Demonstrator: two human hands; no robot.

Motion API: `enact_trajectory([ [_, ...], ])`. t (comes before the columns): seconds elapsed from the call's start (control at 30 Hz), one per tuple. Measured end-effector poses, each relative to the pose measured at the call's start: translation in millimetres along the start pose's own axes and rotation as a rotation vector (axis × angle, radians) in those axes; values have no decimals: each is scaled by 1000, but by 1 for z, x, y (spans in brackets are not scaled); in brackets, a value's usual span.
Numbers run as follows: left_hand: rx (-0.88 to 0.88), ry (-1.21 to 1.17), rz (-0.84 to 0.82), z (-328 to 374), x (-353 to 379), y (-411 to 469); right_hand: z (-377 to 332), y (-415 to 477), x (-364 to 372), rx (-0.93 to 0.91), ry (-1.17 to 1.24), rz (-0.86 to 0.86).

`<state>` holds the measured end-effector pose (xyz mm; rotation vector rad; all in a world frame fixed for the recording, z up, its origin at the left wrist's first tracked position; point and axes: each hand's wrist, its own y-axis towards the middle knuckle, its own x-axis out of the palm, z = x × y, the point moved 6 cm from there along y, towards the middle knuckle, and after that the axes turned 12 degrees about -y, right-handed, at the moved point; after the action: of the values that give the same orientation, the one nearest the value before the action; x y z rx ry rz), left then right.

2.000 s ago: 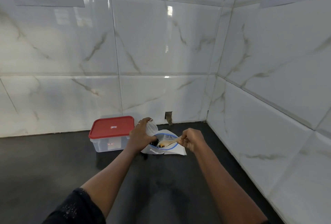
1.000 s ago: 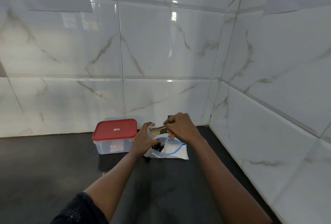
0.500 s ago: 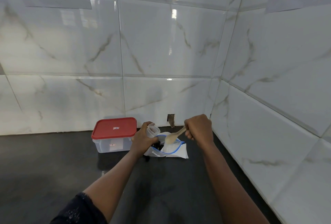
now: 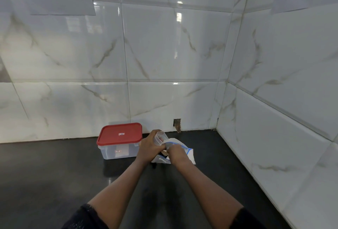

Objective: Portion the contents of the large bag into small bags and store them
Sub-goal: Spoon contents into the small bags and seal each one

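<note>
Your right hand [image 4: 176, 152] has dropped to the white, blue-zipped large plastic bag [image 4: 190, 155]; I can't tell its finger state. Your left hand [image 4: 150, 146] clamps its fingers round the small clear plastic bag [image 4: 159, 138].

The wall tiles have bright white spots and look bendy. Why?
Head view: the glossy white marble wall tiles mirror lights as glare patches; its wide-angle lens bows their straight seams; the black countertop gleams faintly before the clear plastic box with red lid.
</note>
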<state>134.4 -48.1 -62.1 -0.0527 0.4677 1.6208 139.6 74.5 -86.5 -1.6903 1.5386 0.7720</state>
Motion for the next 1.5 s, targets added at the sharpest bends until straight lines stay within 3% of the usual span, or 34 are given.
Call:
enact_trajectory([
  [0.13,5,4,3,1,1,-3,-3,5,2,-19,83,49],
  [0.23,22,31,-1,1,2,-1,6,1,4,74,97,16],
  [0.43,64,99,-57,-2,6,1,10,2,8,229,-69,-95],
  [0.67,76,90,-27,-3,4,6,13,4,10,359,253,-34],
  [0.77,86,91,-20,-4,1,8,14,7,17,351,259,-82],
  [0.9,89,88,-19,-7,-3,10,12,8,23,491,575,-125],
  [1.0,92,82,-27,-8,-7,11,6,-1,35,801,1282,-116],
  [1.07,104,84,-27,-8,-9,12,5,3,43,883,1465,-76],
  [1.23,90,91,-18,-14,-13,13,1,10,42,628,1160,-5],
  [1.27,88,89,-19,-15,-12,13,4,15,47,635,1199,-21],
  [1.43,101,74,-33,-12,-6,14,-1,9,27,490,941,59],
  [1.5,106,69,-39,-11,-2,14,3,4,23,537,872,110],
])
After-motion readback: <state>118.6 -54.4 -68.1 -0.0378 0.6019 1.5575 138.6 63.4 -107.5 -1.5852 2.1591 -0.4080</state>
